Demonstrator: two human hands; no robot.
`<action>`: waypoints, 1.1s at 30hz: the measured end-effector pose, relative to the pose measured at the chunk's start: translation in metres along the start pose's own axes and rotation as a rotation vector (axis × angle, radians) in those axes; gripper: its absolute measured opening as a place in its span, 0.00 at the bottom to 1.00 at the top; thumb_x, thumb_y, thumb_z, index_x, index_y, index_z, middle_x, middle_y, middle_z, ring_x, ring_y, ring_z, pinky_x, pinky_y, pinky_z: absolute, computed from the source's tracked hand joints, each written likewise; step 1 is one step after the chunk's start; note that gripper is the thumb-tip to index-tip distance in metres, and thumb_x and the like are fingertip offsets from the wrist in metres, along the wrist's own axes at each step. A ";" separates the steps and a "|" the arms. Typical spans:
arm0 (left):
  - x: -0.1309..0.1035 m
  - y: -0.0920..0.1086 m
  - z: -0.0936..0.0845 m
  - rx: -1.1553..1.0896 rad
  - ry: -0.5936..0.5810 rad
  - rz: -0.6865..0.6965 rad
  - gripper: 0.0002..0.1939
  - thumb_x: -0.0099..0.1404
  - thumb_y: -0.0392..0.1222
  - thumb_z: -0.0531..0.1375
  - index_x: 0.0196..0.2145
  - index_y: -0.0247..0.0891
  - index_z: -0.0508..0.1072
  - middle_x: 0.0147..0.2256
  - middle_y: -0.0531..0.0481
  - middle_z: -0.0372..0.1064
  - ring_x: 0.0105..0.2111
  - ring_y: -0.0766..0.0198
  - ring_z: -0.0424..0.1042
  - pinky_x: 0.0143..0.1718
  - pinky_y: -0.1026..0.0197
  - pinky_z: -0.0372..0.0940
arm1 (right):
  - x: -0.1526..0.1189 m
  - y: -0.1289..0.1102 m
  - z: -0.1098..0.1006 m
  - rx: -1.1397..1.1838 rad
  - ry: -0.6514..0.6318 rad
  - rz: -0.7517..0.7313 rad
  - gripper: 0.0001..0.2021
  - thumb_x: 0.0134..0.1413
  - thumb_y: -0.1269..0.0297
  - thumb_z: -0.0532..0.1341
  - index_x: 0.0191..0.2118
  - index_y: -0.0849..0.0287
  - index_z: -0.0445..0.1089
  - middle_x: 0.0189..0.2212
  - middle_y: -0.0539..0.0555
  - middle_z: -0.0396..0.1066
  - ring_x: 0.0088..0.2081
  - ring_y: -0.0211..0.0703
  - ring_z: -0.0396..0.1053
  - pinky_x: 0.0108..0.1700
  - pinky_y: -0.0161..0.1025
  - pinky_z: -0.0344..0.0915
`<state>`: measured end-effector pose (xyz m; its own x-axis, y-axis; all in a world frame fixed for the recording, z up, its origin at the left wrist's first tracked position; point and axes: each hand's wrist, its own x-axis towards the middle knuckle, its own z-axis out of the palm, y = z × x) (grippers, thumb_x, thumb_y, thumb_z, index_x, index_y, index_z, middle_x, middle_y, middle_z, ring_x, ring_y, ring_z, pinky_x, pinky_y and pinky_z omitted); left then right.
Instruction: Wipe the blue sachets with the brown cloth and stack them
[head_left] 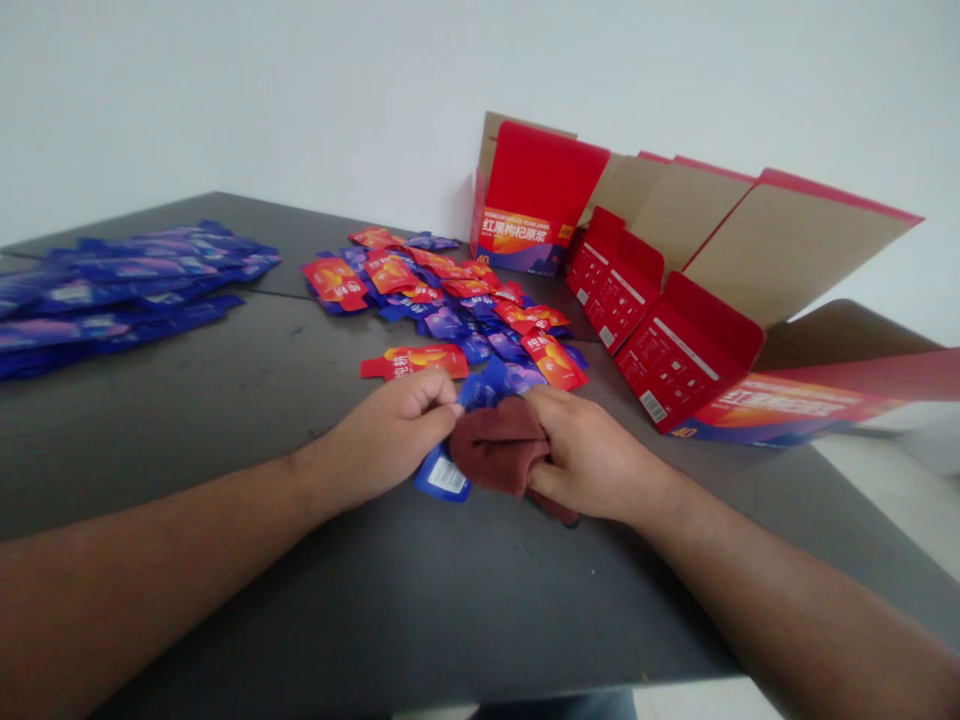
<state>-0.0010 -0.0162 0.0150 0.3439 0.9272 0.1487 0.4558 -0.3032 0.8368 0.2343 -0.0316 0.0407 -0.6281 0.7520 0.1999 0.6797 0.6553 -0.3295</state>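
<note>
Near the middle of the dark table, my left hand [409, 425] pinches the edge of a blue sachet [444, 474] that has a white barcode label. My right hand [581, 450] is closed on a brown cloth [499, 445], which lies over part of the sachet. The cloth hides the sachet's right side. A red sachet [427, 360] lies flat just beyond my left hand. Behind both hands spreads a loose pile of red and blue sachets [450, 290].
Blue sachets [127, 285] are stacked at the far left of the table [300, 600]. Open red cartons stand at the right, one [525, 200] against the white wall, others [675, 350] nearer, with raised flaps.
</note>
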 end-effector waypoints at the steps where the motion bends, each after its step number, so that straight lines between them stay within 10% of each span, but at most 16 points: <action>1: 0.000 0.001 0.000 0.005 -0.002 0.005 0.11 0.68 0.42 0.55 0.27 0.39 0.64 0.26 0.56 0.62 0.27 0.67 0.61 0.29 0.62 0.56 | 0.000 -0.001 0.000 -0.006 -0.025 -0.031 0.07 0.50 0.69 0.62 0.35 0.57 0.64 0.34 0.51 0.68 0.36 0.42 0.65 0.38 0.38 0.61; 33: -0.001 0.004 0.000 -0.010 -0.007 -0.039 0.09 0.66 0.41 0.55 0.28 0.40 0.63 0.25 0.56 0.61 0.26 0.66 0.60 0.27 0.63 0.55 | 0.002 0.000 -0.001 0.032 0.052 0.130 0.08 0.50 0.69 0.62 0.38 0.57 0.67 0.36 0.51 0.71 0.37 0.43 0.68 0.39 0.39 0.62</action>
<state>0.0002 -0.0181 0.0180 0.3316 0.9367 0.1120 0.4608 -0.2644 0.8472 0.2335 -0.0306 0.0423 -0.5142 0.8339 0.2008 0.7415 0.5498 -0.3846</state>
